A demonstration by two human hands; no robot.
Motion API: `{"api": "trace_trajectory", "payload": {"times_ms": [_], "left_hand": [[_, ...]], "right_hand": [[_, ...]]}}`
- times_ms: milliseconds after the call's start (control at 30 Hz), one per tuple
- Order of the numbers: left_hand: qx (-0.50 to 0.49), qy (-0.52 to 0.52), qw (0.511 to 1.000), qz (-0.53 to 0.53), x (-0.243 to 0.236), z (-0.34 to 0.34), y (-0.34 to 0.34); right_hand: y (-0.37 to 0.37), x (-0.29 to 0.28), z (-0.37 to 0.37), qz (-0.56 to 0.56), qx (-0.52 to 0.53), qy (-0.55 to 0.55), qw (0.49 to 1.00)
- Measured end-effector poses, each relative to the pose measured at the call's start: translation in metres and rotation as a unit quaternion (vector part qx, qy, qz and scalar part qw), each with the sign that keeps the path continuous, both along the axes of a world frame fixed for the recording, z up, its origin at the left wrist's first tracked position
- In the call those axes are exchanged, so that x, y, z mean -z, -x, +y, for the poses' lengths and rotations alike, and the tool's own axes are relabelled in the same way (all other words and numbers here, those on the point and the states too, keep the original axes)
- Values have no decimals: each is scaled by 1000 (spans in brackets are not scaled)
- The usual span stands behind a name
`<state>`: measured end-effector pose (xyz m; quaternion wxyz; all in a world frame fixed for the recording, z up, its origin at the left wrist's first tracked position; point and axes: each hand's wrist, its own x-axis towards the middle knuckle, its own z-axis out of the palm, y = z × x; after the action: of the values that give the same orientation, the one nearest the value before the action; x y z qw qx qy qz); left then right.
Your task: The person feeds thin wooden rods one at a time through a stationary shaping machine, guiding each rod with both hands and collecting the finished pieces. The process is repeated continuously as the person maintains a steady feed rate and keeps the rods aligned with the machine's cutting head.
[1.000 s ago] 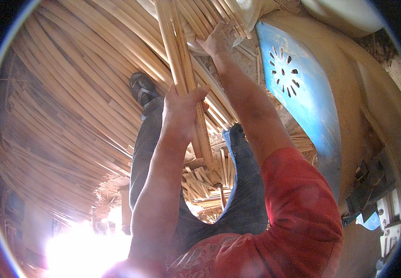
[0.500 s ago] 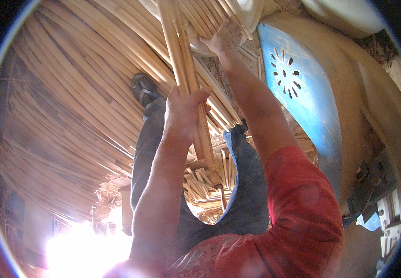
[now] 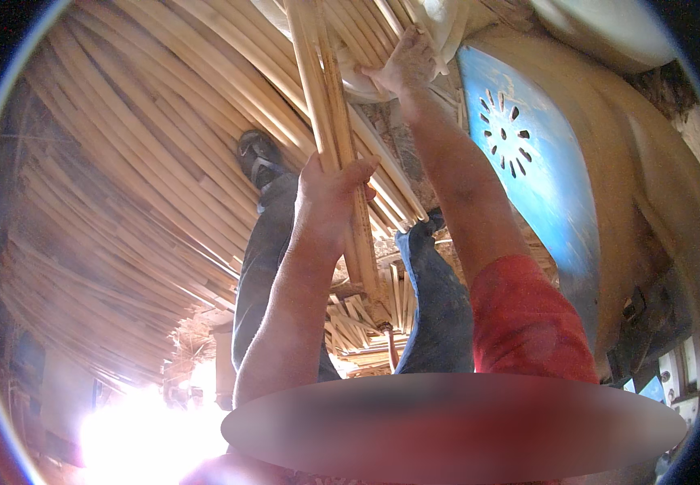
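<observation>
My left hand point(image 3: 335, 190) is closed around a small bundle of long, flat wooden strips point(image 3: 320, 97). The bundle rises away from me past the top of the picture, and its lower end hangs between my legs. Farther off and to the right, my right hand point(image 3: 410, 65) reaches over a row of thin wooden sticks point(image 3: 358, 32). Its thumb stands apart from the fingers, which lie against the sticks at the top edge. No stick shows clearly gripped in it.
Long wooden strips point(image 3: 140, 105) cover the left side in a broad layer. Short offcuts point(image 3: 350, 323) lie between my legs, beside a thin reddish-brown handle point(image 3: 391, 347). On the right stands a blue panel point(image 3: 544, 170) with a ring of slots. Pale sacking point(image 3: 592, 24) bulges behind it.
Both hands and the held strips appear slightly farther right in the picture. The right hand has shifted a little along the sticks. The left hand keeps its hold.
</observation>
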<state>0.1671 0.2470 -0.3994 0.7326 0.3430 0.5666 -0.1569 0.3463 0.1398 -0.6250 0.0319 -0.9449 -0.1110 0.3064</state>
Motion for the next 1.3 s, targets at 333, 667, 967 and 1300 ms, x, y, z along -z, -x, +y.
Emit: {"api": "trace_trajectory", "payload": {"times_ms": [333,667,967,1300], "left_hand": [[13,-3,1000,8,-3,4,-4],[22,-1,1000,15,-4,1,-7],[26,-1,999,19,-5,-5,-6],[37,-19,999,26,-7,-5,-4]], "right_hand": [[-5,20,1,-74,-21,71,995],[-1,27,1,-45,9,-13,999],[12,37,11,-27,34,-125,991],[71,34,49,-27,89,-166,982]]}}
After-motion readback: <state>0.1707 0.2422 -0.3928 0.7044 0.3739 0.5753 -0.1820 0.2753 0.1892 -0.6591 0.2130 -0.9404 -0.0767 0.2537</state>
